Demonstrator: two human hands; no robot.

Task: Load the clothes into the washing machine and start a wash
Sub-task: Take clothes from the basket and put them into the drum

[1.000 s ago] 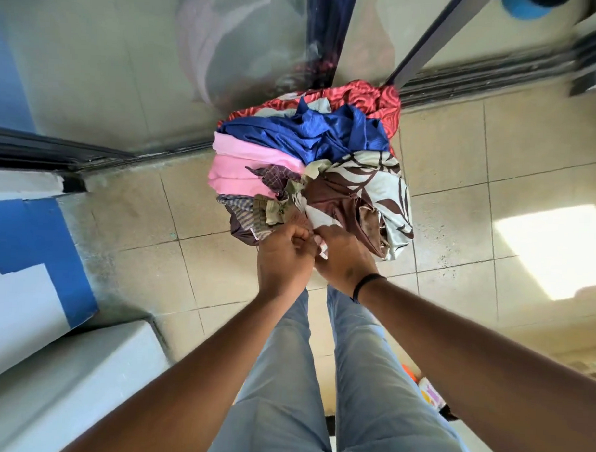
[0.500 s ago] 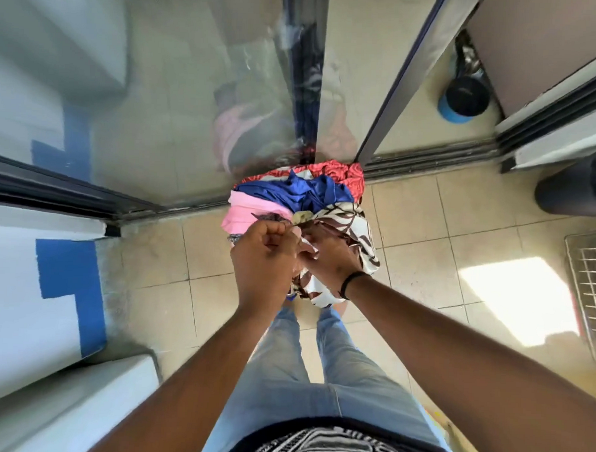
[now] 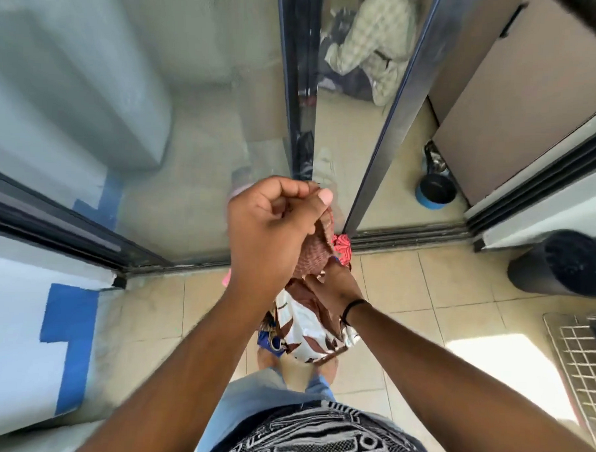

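A bundle of clothes (image 3: 311,331) hangs in front of me, with white-and-brown leaf print, blue, pink and red pieces showing under my hands. My left hand (image 3: 272,231) is raised high and grips a brownish woven piece of cloth (image 3: 314,257) between curled fingers and thumb. My right hand (image 3: 336,286), with a black band at the wrist, sits lower and holds the top of the bundle. Most of the bundle is hidden behind my left hand and forearm. No washing machine is in view.
A sliding glass door (image 3: 191,137) with dark frames (image 3: 298,90) stands straight ahead, its track (image 3: 407,234) on the tiled floor. A dark cylinder (image 3: 559,262) lies at right, a wire rack (image 3: 579,357) beside it. A blue-rimmed bowl (image 3: 434,193) sits beyond the door. A white-and-blue wall (image 3: 33,318) is at left.
The bundle has risen from the floor, closer to my body. My left hand has lifted up toward the camera with cloth in it, and my view has tilted up.
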